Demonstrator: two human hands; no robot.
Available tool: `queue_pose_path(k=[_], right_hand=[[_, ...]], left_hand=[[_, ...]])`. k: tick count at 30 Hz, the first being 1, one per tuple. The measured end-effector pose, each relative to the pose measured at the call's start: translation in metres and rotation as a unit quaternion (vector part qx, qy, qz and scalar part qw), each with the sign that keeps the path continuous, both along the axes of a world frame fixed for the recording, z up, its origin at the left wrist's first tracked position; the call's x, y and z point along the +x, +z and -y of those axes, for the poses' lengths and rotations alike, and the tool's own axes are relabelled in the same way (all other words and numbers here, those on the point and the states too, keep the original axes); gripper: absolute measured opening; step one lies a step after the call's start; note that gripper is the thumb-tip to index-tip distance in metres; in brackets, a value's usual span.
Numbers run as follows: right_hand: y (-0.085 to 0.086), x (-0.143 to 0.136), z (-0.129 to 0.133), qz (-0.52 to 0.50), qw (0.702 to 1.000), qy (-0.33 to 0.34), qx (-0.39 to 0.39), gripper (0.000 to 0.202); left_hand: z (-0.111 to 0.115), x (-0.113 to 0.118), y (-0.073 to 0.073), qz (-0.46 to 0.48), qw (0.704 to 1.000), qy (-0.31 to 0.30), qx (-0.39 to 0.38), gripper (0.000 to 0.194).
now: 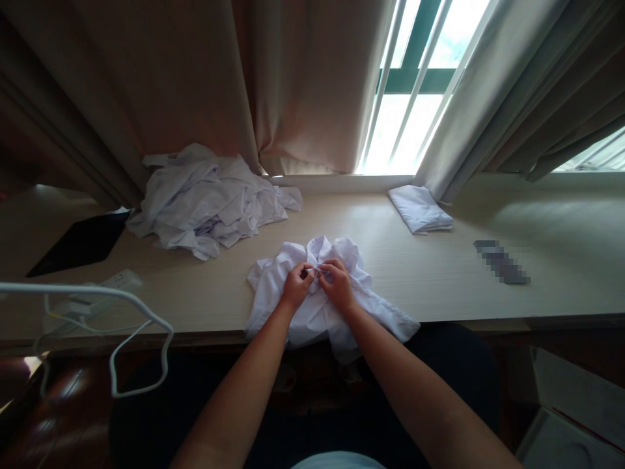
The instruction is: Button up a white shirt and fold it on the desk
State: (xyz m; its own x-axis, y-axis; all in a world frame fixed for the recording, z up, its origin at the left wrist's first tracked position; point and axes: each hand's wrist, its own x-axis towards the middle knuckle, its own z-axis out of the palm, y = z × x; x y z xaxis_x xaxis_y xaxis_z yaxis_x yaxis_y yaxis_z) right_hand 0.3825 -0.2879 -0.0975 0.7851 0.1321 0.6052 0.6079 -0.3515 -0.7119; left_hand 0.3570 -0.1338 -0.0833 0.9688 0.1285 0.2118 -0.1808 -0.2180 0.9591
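A white shirt [307, 319] lies rumpled at the front edge of the table, its collar towards the window and its lower part hanging over the edge. Just below the collar, my left hand [297, 284] pinches the cloth between thumb and fingers. Close against it, my right hand [336, 283] is closed on the same front part of the shirt. Whether a button sits between the fingertips is too small to tell.
On the table [342, 208], a heap of white shirts [209, 198] lies back left and a folded white shirt [420, 210] back right. A black flat sheet [81, 242], a power strip [110, 286] and a white cable [141, 306] are at left. A blurred object [502, 262] lies right.
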Motion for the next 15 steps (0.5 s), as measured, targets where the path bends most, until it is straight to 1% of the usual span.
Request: queue_pose_path(k=[15], right_hand=[[0.0016,0.0,0.0002,-0.011,1.0,0.007,0.002,0.016]], left_hand=[[-0.0005,0.002,-0.0045,0.007,1.0,0.007,0.007,0.024]])
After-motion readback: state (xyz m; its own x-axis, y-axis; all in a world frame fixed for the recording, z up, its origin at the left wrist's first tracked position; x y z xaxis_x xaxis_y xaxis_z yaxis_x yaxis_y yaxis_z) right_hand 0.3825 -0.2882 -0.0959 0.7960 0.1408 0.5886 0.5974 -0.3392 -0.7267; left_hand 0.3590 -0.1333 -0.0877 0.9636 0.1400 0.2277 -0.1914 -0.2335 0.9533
